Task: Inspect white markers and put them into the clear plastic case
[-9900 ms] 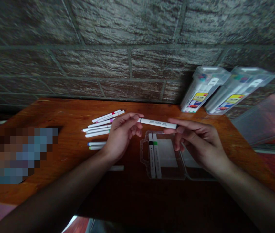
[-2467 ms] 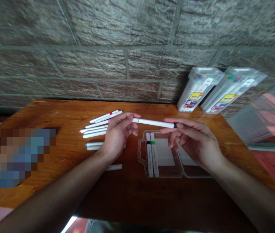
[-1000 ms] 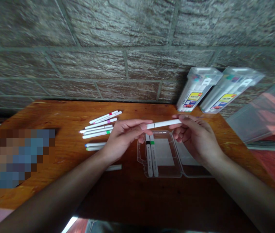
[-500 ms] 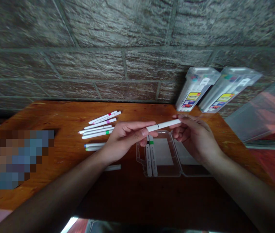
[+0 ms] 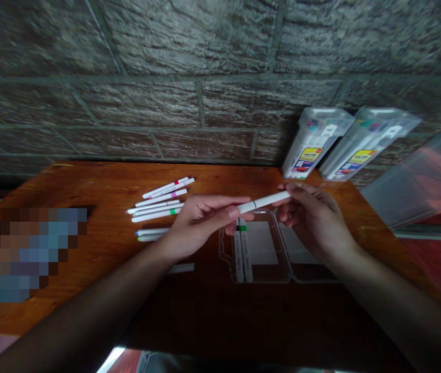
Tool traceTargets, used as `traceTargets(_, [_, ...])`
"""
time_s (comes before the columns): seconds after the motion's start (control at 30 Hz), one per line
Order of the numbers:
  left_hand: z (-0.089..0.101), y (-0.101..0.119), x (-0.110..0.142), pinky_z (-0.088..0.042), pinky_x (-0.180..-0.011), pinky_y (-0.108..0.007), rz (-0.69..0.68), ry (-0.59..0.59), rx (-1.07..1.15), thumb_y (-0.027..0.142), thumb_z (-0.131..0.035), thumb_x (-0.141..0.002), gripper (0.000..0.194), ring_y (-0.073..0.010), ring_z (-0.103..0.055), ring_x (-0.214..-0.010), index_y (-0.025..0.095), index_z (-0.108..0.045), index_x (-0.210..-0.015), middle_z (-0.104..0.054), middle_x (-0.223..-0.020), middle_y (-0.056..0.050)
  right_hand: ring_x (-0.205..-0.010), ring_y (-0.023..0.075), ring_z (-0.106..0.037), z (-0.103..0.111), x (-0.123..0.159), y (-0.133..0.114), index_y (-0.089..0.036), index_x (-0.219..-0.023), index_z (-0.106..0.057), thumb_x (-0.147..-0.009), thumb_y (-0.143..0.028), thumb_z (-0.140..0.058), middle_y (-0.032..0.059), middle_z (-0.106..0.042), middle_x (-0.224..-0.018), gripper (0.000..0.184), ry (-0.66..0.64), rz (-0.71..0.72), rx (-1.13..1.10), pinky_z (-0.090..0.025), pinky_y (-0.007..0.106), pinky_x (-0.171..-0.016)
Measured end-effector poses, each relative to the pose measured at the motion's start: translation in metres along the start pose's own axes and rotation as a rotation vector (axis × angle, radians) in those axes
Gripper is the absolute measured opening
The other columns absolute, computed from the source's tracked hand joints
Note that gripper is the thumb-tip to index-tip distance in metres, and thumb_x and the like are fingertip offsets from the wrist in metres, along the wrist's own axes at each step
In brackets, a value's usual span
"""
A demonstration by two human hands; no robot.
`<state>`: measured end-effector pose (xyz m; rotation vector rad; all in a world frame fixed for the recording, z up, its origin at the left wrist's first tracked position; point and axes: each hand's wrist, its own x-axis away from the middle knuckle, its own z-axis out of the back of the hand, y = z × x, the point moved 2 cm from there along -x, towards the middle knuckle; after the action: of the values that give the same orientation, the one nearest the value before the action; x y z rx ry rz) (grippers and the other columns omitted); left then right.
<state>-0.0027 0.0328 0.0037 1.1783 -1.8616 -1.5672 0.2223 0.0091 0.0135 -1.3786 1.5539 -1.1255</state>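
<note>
A white marker (image 5: 265, 201) with a dark ring is held between my two hands, above the table. My left hand (image 5: 204, 220) pinches its left end between thumb and fingers. At the other end, the thumb and fingertips of my right hand (image 5: 313, 215) are closed on it. Below lies an open clear plastic case (image 5: 284, 274), with two white markers (image 5: 243, 256) side by side in its left half; one has a green band. Several loose white markers (image 5: 161, 197) with coloured bands or ends lie left of my left hand, some partly hidden behind it.
Two clear boxes of markers, a nearer one (image 5: 308, 147) and one to its right (image 5: 360, 147), stand at the table's back edge against the stone wall (image 5: 228, 98). Another white stick-like piece (image 5: 183, 268) lies under my left forearm. A blurred-out patch covers the left side.
Almost nothing has moved. Both hands keep their hold on the marker, with only a tiny shift of the left fingers along it.
</note>
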Motion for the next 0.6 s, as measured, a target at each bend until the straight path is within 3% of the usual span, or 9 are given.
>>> traceTargets(0.6, [0.0044,-0.0008,-0.0046,-0.055,-0.066,-0.028,0.010,0.175,-0.063,0.035,-0.079,-0.093,0.025,-0.0119,-0.061,-0.063,0.021,-0.085,-0.113,-0.085,-0.096,-0.010,-0.048,0.0110,-0.061,0.0011,-0.0008,0.0004,-0.020,-0.086,-0.076,-0.086,-0.033,-0.081,0.0042,-0.079,-0.075,0.014,0.045,0.044,0.031,-0.046,0.022,-0.040])
